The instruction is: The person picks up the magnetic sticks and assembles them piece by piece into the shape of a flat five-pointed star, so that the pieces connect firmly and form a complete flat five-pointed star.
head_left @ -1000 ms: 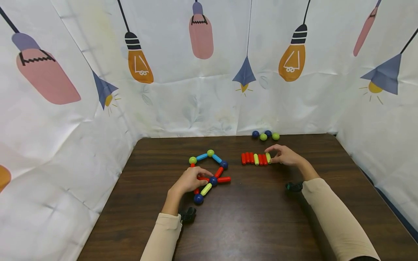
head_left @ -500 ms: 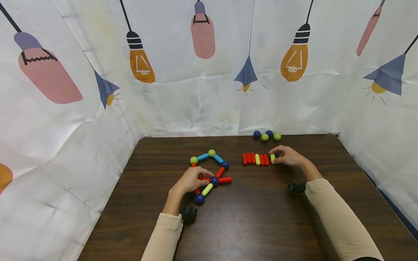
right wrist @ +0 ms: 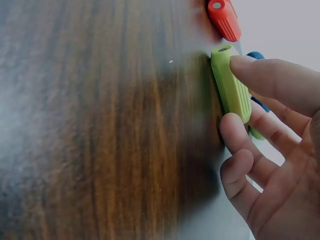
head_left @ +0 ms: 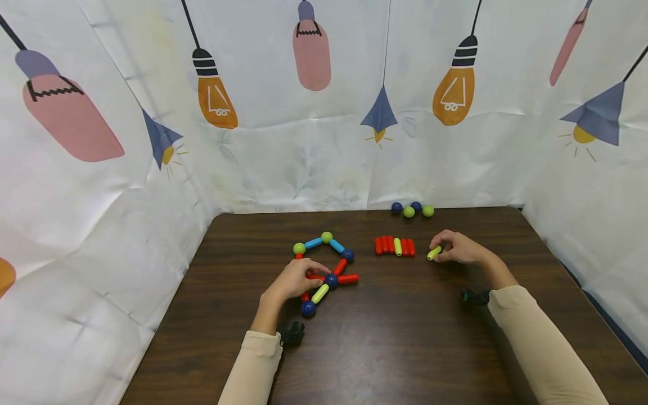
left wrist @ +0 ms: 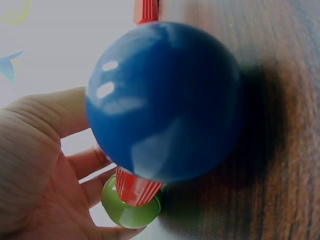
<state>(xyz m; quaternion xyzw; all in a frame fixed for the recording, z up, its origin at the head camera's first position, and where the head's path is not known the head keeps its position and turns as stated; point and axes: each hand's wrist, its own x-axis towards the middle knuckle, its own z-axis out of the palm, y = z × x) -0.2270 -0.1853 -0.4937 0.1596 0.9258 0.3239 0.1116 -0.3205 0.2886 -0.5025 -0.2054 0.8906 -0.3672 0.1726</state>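
My right hand (head_left: 460,248) pinches a yellow-green magnetic rod (head_left: 433,253) between thumb and fingers, just right of a row of rods. The right wrist view shows this rod (right wrist: 231,82) with a grey dot in its end. At the left, my left hand (head_left: 292,279) holds a red magnetic rod (head_left: 315,277) joined to a blue ball (head_left: 331,280) in a figure of rods and balls. Part of the figure is hidden under that hand. A near blue ball (left wrist: 165,100) covers the left fingertips in the left wrist view.
The row of red rods (head_left: 407,247) includes one yellow-green rod (head_left: 397,247). Several loose blue and green balls (head_left: 408,211) lie at the back edge of the brown table (head_left: 395,349). Behind hangs a white cloth (head_left: 283,163) printed with lamps.
My right hand has drawn the yellow-green rod off the right end of the row, moving it rightward and turning it aslant. The left hand and the figure have stayed in place.
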